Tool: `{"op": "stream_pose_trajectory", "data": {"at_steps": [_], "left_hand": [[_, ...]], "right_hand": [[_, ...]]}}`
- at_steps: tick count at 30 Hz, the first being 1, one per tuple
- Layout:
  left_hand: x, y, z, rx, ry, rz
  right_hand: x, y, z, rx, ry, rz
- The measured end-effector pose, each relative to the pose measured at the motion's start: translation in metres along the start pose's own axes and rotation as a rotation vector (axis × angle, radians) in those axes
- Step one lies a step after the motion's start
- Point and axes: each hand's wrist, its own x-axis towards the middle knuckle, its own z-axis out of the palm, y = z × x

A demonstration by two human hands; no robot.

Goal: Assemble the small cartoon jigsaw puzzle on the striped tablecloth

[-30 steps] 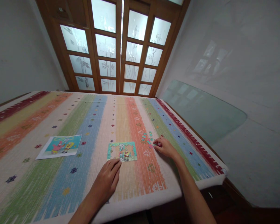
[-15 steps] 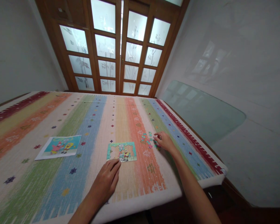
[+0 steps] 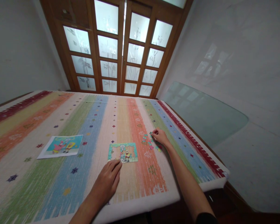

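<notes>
A partly assembled jigsaw puzzle (image 3: pixel 134 152) lies on the striped tablecloth, its teal border framing gaps where the cloth shows through. A yellow cartoon figure fills part of its middle. My left hand (image 3: pixel 109 175) rests palm down at the puzzle's near edge, fingers stretched out and touching its lower left side. To the right, loose puzzle pieces (image 3: pixel 150 143) lie scattered in a small heap. Over the heap's far side, my right hand (image 3: pixel 160 136) pinches a small teal puzzle piece (image 3: pixel 151 133) between thumb and fingertips.
A printed reference picture (image 3: pixel 64 145) on white paper lies to the left, showing pink and yellow cartoon figures. The tablecloth (image 3: pixel 121 118) hangs over the table's near edge. Beyond stand wooden doors with frosted panes (image 3: pixel 108 46); a glass sheet (image 3: pixel 207 115) leans against the right wall.
My right hand has shifted slightly up and left over the loose pieces, and a teal piece now shows at its fingertips. The left hand stays at the puzzle's edge.
</notes>
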Motion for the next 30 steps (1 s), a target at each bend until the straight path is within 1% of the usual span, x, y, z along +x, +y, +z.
{"op": "stream_pose_trajectory", "data": {"at_steps": [3,5,9,10,12,14,16,20,25,30], "left_hand": [[0.0,-0.001,0.001,0.004,0.002,0.0],[0.0,-0.001,0.002,0.008,0.0,-0.001],[0.001,0.0,0.001,0.011,-0.004,0.002],[0.001,0.001,0.0,0.009,-0.002,0.004],[0.002,0.002,-0.001,0.0,0.0,0.005],[0.002,0.002,-0.002,-0.011,-0.005,-0.004],[0.002,0.002,-0.002,-0.016,-0.008,-0.014],[0.001,0.002,0.0,-0.011,-0.014,-0.018],[0.002,0.003,-0.001,-0.01,0.008,-0.003],[0.003,0.003,-0.002,-0.008,0.013,0.006]], "right_hand": [[-0.004,-0.013,0.0,0.074,-0.029,-0.037],[-0.012,-0.028,0.005,0.131,-0.087,-0.086],[-0.035,-0.066,0.024,0.21,-0.231,-0.211],[-0.041,-0.075,0.029,0.227,-0.277,-0.245],[-0.051,-0.091,0.04,0.259,-0.418,-0.345],[-0.057,-0.103,0.048,0.228,-0.483,-0.399],[-0.06,-0.109,0.052,0.162,-0.489,-0.408],[-0.061,-0.113,0.053,0.066,-0.444,-0.409],[-0.062,-0.111,0.054,0.046,-0.417,-0.449],[-0.065,-0.11,0.062,0.05,-0.382,-0.42]]}}
